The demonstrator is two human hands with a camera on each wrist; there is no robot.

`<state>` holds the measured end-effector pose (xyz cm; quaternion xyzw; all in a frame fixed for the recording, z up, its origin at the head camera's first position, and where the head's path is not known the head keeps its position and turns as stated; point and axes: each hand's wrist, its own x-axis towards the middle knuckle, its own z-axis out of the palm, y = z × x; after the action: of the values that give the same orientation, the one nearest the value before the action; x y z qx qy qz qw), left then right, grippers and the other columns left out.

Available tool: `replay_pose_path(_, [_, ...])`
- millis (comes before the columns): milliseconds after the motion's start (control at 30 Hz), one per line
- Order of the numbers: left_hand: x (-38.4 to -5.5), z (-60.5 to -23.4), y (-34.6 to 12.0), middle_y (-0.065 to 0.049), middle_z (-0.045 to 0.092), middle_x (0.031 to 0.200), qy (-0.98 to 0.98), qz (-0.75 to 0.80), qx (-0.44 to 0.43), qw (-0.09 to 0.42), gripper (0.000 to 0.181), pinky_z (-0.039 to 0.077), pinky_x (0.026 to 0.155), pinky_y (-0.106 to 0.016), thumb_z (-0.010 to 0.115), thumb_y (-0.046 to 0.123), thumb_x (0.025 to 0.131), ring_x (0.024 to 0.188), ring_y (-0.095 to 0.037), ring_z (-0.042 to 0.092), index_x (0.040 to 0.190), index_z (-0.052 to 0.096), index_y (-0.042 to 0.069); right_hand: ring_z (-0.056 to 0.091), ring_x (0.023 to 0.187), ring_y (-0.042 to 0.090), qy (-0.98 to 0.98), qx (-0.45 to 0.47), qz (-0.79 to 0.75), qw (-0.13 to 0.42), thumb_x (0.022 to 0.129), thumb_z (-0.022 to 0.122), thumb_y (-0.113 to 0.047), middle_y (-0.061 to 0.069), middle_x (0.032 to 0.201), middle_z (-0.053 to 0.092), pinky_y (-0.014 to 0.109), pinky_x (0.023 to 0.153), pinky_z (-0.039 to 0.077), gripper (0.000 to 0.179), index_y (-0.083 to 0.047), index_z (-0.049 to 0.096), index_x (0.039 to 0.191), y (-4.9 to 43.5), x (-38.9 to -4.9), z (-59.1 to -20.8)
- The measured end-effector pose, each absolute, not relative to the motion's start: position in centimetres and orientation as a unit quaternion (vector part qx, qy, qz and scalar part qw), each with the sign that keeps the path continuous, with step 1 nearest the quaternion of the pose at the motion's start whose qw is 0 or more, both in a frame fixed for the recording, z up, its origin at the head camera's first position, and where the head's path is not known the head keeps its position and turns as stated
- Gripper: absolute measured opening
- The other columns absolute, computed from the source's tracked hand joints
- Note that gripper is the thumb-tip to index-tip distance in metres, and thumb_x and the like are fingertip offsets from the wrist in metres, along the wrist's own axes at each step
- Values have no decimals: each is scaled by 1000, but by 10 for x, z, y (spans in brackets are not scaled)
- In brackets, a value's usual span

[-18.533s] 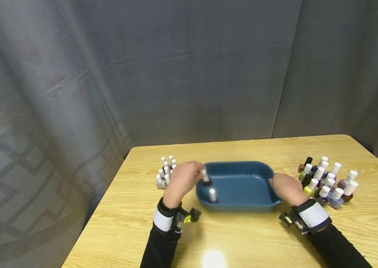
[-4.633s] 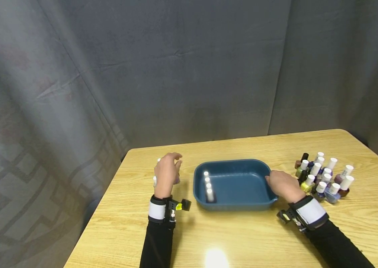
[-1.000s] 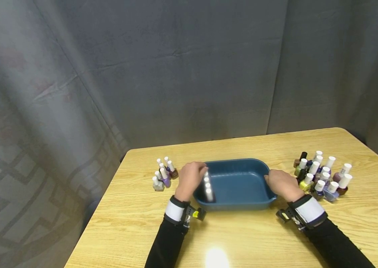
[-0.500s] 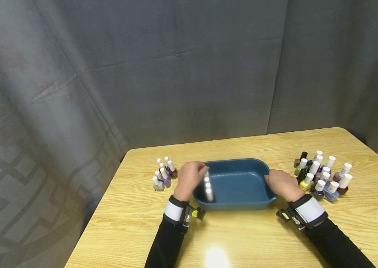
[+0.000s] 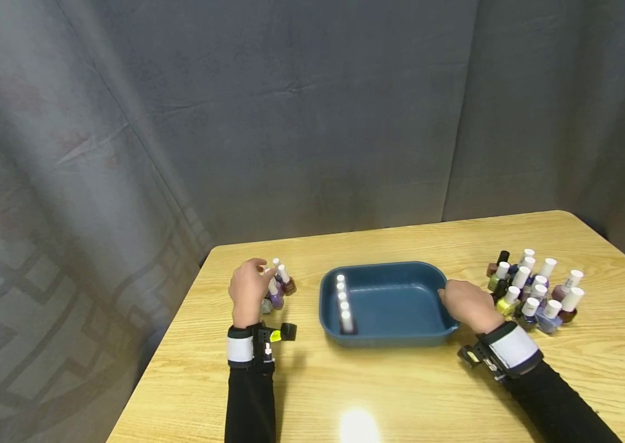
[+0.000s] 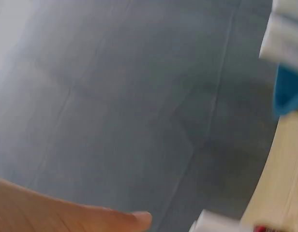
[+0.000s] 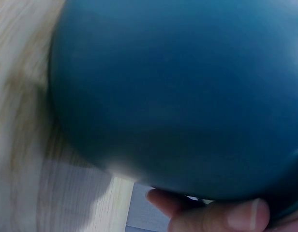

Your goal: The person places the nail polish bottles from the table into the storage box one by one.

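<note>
My left hand [image 5: 248,289] hovers over a small cluster of nail polish bottles [image 5: 288,284] at the table's left, thumb and fingers apart near the white caps and partly hiding the bottles. In the left wrist view the thumb [image 6: 115,220] lies straight, with a white cap close by. My right hand [image 5: 467,303] grips the right end of a blue tray [image 5: 384,342]; in the right wrist view, fingers [image 7: 241,215] hold the tray's rim. Along the tray's left side stands a row of several white-capped nail polish bottles [image 5: 347,323].
A larger group of nail polish bottles [image 5: 547,317], in yellow, green, blue and brown tones, stands right of my right hand. One of them has a black cap [image 5: 503,257]. A grey curtain [image 5: 312,123] hangs behind the wooden table [image 5: 312,394].
My left hand has let go of a bottle at the far end of the tray's row and moved left to the small cluster. The right hand stays on the tray.
</note>
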<state>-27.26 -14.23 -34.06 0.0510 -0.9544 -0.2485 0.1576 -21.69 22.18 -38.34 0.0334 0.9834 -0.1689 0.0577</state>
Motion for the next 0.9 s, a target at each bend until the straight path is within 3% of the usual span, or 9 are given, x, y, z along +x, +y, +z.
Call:
replay_pose_path(267, [-279,-350,-157,-13,68,101,-964,-250,63,65,30,46,59,-36,66,23,83,84,-27,64,107,67,6,53,64,25,984,25,-166,55,96,36,-20,16,74,55,38,50,42,38,-6,53,65,223,-216,-382])
replay_pose_path(567, [-283,-357,-150,-14,68,99,-970,-226,59,69,22,48,56,-36,65,14,83,79,-26,65,102,69,3,52,63,24,985,21,-165,48,95,37,-19,14,71,54,37,50,41,36,-6,51,65,222,-217,-385])
replay_pose_path(833, [-278,-349,-149,-10,67,79,-974,-204,54,85,10,41,48,-31,66,14,81,65,-20,58,79,69,5,52,64,24,984,32,-167,57,96,36,-20,13,70,53,37,51,41,37,-6,51,65,222,-217,-384])
replay_pose_path(900, [-273,-342,-147,-10,67,80,-973,-202,53,98,11,40,47,-31,66,16,82,65,-20,58,82,71,7,52,65,25,984,35,-165,59,96,36,-20,14,71,53,37,51,42,37,-6,52,65,222,-218,-384])
